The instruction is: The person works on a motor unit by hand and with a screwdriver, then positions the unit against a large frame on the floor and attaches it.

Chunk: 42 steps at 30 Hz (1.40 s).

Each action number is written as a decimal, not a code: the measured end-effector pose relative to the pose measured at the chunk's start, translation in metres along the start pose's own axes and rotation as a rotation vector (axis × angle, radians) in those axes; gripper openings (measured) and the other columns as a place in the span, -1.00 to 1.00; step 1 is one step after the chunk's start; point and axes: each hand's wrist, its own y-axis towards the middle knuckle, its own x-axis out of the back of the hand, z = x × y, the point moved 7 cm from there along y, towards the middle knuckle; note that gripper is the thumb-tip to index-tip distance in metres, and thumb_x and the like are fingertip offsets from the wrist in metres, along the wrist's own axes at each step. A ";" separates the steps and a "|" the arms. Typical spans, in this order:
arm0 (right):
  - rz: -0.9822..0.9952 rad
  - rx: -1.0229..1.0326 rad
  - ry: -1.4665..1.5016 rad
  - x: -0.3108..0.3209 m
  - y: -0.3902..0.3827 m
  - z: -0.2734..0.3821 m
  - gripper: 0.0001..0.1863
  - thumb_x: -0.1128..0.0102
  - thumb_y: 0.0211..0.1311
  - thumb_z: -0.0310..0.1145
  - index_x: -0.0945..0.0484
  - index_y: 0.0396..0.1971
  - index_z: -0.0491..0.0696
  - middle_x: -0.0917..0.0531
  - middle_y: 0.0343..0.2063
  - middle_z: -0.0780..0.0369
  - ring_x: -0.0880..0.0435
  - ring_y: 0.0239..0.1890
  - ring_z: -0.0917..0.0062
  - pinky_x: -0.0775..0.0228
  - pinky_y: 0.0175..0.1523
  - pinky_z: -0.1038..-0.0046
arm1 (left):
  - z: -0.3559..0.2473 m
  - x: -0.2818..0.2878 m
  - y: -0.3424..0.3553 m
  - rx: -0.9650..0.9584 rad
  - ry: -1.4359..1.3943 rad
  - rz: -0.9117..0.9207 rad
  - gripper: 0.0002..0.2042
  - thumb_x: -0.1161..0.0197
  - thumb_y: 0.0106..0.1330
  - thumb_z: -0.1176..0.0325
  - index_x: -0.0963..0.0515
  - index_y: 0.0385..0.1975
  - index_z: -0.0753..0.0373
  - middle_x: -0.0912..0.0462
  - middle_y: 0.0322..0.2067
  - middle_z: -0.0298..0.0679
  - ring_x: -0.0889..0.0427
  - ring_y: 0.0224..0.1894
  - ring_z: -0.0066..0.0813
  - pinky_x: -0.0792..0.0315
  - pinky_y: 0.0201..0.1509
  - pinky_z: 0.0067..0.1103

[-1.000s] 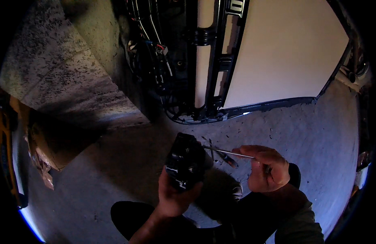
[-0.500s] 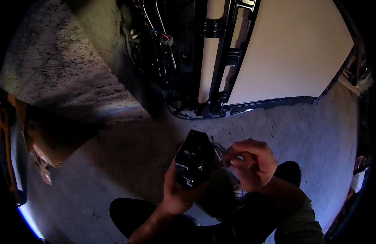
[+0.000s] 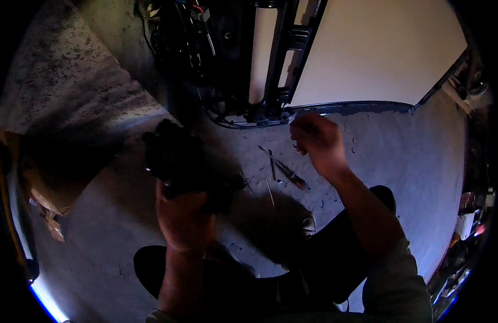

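Left hand: the left hand [image 3: 183, 215] is holding a dark, blocky part [image 3: 180, 164] up over the lap, its grip clamped around the lower end.
Held part: the dark part is sitting in mid-air, left of centre, above the concrete floor [image 3: 378, 156] and well apart from the frame; it is blurred, so its kind cannot be told for certain.
Right hand: the right hand [image 3: 316, 141] is reaching up toward the lower edge of the black frame [image 3: 284, 64]; its fingers are curled together, possibly pinching something small, though the view is too dim to say.
Frame: the black frame with wiring is lying on the floor ahead, beside a pale panel [image 3: 378, 54].
Floor items: a screwdriver [image 3: 292, 176] and a few thin metal pieces are lying between the two hands.
Step in hand: judging by position, the person is working at the frame edge while keeping the part aside.
Next move: it is calling for a steady right-hand reach in poor light, and a firm hold on the part.
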 end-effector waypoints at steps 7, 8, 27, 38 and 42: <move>0.243 -0.259 -0.955 -0.056 0.012 -0.241 -0.68 -0.24 0.22 -0.22 -0.69 -0.25 -0.20 -0.73 -0.20 -0.08 -0.74 -0.12 0.00 -0.58 0.02 0.04 | -0.012 -0.010 0.021 0.005 -0.227 0.036 -0.33 -0.14 0.07 0.46 -0.34 0.33 0.32 -0.54 0.18 0.00 -0.61 0.13 -0.03 -0.55 0.20 -0.13; 0.191 -0.313 -0.938 -0.066 0.006 -0.245 -0.68 -0.25 0.20 -0.23 -0.69 -0.23 -0.19 -0.72 -0.17 -0.09 -0.73 -0.09 -0.01 -0.57 0.04 0.03 | -0.016 -0.010 0.020 -0.007 -0.212 0.055 -0.32 -0.15 0.07 0.45 -0.33 0.33 0.32 -0.53 0.19 0.01 -0.60 0.14 -0.03 -0.55 0.21 -0.13; 0.435 0.046 -1.024 -0.101 -0.029 -0.252 -0.68 -0.28 0.20 -0.23 -0.68 -0.18 -0.15 -0.71 -0.12 -0.03 -0.72 -0.13 0.01 -0.60 -0.05 0.07 | -0.023 -0.010 0.014 0.028 -0.227 0.069 -0.38 -0.14 0.09 0.45 -0.36 0.28 0.29 -0.58 0.06 -0.07 -0.64 0.03 -0.10 -0.61 0.07 -0.15; 0.549 0.174 -0.895 -0.054 -0.048 -0.081 -0.77 -0.26 0.31 -0.38 -0.60 -0.09 -0.14 -0.75 -0.26 0.09 -0.76 -0.24 0.20 -0.60 0.00 0.27 | 0.002 0.030 0.016 0.094 -0.096 -0.066 -0.42 -0.11 0.11 0.46 -0.41 0.24 0.22 -0.57 0.05 -0.11 -0.60 0.03 -0.11 -0.56 0.09 -0.17; 0.329 0.192 -0.554 -0.031 -0.057 0.013 -0.76 -0.18 0.37 -0.53 -0.57 0.01 -0.12 -0.77 -0.25 0.12 -0.79 -0.21 0.27 -0.60 -0.07 0.21 | 0.003 0.003 0.007 0.167 -0.180 0.037 -0.36 -0.14 0.08 0.47 -0.38 0.30 0.21 -0.54 0.10 -0.07 -0.57 0.11 -0.07 -0.56 0.12 -0.16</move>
